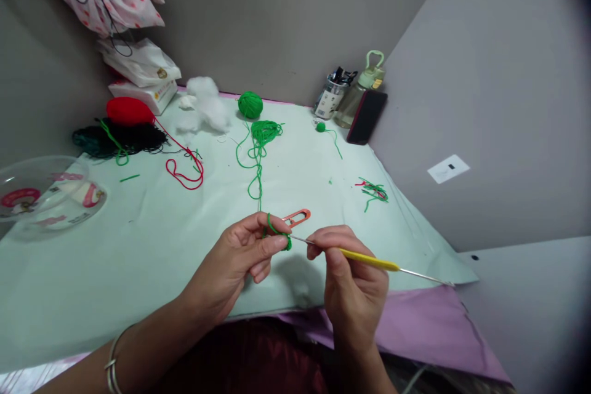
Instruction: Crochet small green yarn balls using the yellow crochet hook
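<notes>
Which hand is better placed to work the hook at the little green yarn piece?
Probably the right hand: it grips the yellow-handled hook, one metal end pointing at the green piece. The left hand is busy pinching that piece.

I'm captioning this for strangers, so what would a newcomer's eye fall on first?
Probably the yellow-handled crochet hook in the right hand, its tip at the small green piece pinched in the left hand. Next, likely the bright red yarn at the back left and the green ball at the back middle, with fluffy white stuffing between them.
</notes>
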`<move>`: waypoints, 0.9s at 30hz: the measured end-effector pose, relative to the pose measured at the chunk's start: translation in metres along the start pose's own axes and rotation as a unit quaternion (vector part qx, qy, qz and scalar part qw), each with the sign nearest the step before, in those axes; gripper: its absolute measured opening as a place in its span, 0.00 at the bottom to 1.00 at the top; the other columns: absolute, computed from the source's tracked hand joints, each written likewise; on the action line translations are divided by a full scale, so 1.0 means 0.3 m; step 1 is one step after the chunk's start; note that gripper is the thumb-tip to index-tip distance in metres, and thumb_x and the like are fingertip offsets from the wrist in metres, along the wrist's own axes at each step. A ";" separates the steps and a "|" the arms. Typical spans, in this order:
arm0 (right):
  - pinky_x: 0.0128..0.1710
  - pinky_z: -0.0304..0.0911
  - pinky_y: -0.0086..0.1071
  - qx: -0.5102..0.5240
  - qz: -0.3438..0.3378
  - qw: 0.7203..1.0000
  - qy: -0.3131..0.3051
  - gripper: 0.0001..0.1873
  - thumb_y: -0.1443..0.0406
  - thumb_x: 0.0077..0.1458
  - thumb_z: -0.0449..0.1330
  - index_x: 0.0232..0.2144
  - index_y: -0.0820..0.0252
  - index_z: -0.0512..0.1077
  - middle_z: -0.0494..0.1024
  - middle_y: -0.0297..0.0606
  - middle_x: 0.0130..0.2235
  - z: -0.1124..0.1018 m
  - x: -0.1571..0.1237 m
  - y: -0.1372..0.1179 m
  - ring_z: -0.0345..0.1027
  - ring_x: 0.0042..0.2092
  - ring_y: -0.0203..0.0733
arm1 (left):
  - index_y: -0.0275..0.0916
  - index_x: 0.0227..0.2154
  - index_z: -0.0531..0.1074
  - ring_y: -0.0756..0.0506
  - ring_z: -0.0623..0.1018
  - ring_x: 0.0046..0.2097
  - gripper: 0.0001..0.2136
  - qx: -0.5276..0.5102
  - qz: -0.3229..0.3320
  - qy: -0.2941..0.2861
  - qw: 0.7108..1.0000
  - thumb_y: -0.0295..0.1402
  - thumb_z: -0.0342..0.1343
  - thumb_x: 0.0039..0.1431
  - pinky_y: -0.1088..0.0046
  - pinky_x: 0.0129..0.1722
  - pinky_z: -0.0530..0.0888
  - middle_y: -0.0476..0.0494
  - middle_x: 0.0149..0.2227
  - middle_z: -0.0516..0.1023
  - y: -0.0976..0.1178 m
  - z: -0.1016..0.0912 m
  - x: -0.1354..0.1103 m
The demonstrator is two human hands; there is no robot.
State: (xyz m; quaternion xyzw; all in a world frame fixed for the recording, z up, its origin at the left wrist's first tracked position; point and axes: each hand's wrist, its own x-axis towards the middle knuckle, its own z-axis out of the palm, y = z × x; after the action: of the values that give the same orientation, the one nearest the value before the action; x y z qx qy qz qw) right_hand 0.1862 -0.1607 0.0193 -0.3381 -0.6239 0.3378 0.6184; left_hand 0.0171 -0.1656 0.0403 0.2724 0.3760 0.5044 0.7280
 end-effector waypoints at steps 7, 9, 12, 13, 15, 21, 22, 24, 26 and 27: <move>0.33 0.69 0.36 -0.028 -0.008 1.000 0.001 0.12 0.72 0.65 0.57 0.40 0.55 0.79 0.78 0.36 0.34 0.000 -0.002 -0.005 0.71 0.35 0.40 | 0.39 0.32 0.78 0.58 0.55 0.19 0.07 0.008 0.001 0.007 1.000 0.33 0.70 0.55 0.82 0.19 0.57 0.60 0.20 0.62 0.000 0.002 -0.003; 0.33 0.69 0.36 -0.034 -0.008 0.999 0.000 0.12 0.72 0.65 0.57 0.40 0.55 0.79 0.78 0.37 0.34 0.000 -0.003 -0.007 0.71 0.35 0.41 | 0.39 0.32 0.78 0.58 0.55 0.19 0.07 0.008 -0.001 0.005 1.000 0.33 0.70 0.55 0.82 0.19 0.58 0.60 0.20 0.62 0.001 0.001 -0.002; 0.34 0.69 0.36 -0.040 -0.011 0.999 0.002 0.12 0.72 0.65 0.57 0.40 0.54 0.79 0.78 0.37 0.34 0.000 -0.004 -0.009 0.72 0.35 0.41 | 0.39 0.32 0.78 0.58 0.55 0.19 0.08 0.006 -0.001 0.006 1.000 0.33 0.71 0.54 0.82 0.19 0.58 0.60 0.20 0.61 0.002 0.002 -0.002; 0.34 0.69 0.36 -0.042 -0.015 0.999 0.004 0.12 0.73 0.65 0.57 0.40 0.54 0.79 0.78 0.36 0.34 0.001 -0.005 -0.009 0.72 0.36 0.41 | 0.39 0.32 0.78 0.58 0.55 0.19 0.08 0.007 0.001 0.008 1.000 0.33 0.71 0.54 0.82 0.19 0.58 0.60 0.21 0.62 0.002 0.003 -0.002; 0.35 0.69 0.36 -0.051 -0.023 0.998 0.003 0.13 0.73 0.65 0.56 0.40 0.55 0.79 0.78 0.36 0.34 0.001 -0.007 -0.012 0.72 0.37 0.41 | 0.39 0.32 0.78 0.59 0.56 0.19 0.08 0.014 0.008 0.012 1.000 0.34 0.72 0.54 0.82 0.19 0.58 0.59 0.22 0.64 0.001 0.006 -0.005; 0.39 0.71 0.36 -0.115 -0.066 0.990 -0.039 0.14 0.77 0.63 0.57 0.42 0.57 0.78 0.80 0.38 0.37 -0.008 -0.018 -0.033 0.74 0.41 0.42 | 0.39 0.31 0.78 0.56 0.59 0.20 0.08 0.085 0.043 0.034 0.995 0.36 0.70 0.55 0.80 0.20 0.59 0.58 0.20 0.64 -0.004 0.002 -0.012; 0.39 0.71 0.36 -0.120 -0.072 0.989 -0.046 0.14 0.77 0.63 0.57 0.43 0.57 0.78 0.80 0.38 0.37 -0.010 -0.020 -0.035 0.74 0.41 0.42 | 0.39 0.32 0.79 0.56 0.60 0.20 0.07 0.104 0.046 0.035 0.993 0.36 0.70 0.56 0.79 0.20 0.59 0.58 0.19 0.63 -0.004 -0.001 -0.013; 0.39 0.71 0.37 -0.123 -0.085 0.987 -0.056 0.14 0.77 0.62 0.57 0.43 0.57 0.78 0.80 0.38 0.37 -0.011 -0.024 -0.037 0.75 0.40 0.42 | 0.39 0.32 0.79 0.56 0.62 0.20 0.06 0.133 0.049 0.028 0.989 0.35 0.69 0.57 0.79 0.20 0.59 0.57 0.20 0.65 -0.004 -0.004 -0.015; 0.38 0.71 0.37 -0.134 -0.100 0.984 -0.058 0.15 0.77 0.62 0.57 0.44 0.57 0.77 0.80 0.39 0.38 -0.009 -0.029 -0.035 0.75 0.40 0.43 | 0.39 0.32 0.79 0.56 0.63 0.20 0.06 0.132 0.046 0.015 0.990 0.33 0.70 0.55 0.79 0.20 0.59 0.57 0.22 0.66 -0.003 -0.002 -0.016; 0.38 0.72 0.37 -0.144 -0.112 0.982 -0.054 0.15 0.77 0.62 0.57 0.45 0.57 0.77 0.80 0.40 0.38 -0.007 -0.031 -0.032 0.75 0.40 0.43 | 0.40 0.33 0.79 0.57 0.63 0.20 0.06 0.118 0.041 0.006 0.992 0.33 0.70 0.55 0.79 0.19 0.59 0.57 0.24 0.67 -0.002 0.000 -0.016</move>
State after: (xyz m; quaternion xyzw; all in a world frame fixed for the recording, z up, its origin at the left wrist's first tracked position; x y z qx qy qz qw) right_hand 0.1882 -0.1738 0.0224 -0.3330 -0.7323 0.1906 0.5626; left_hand 0.0166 -0.1704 0.0411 0.3683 0.4258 0.4874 0.6674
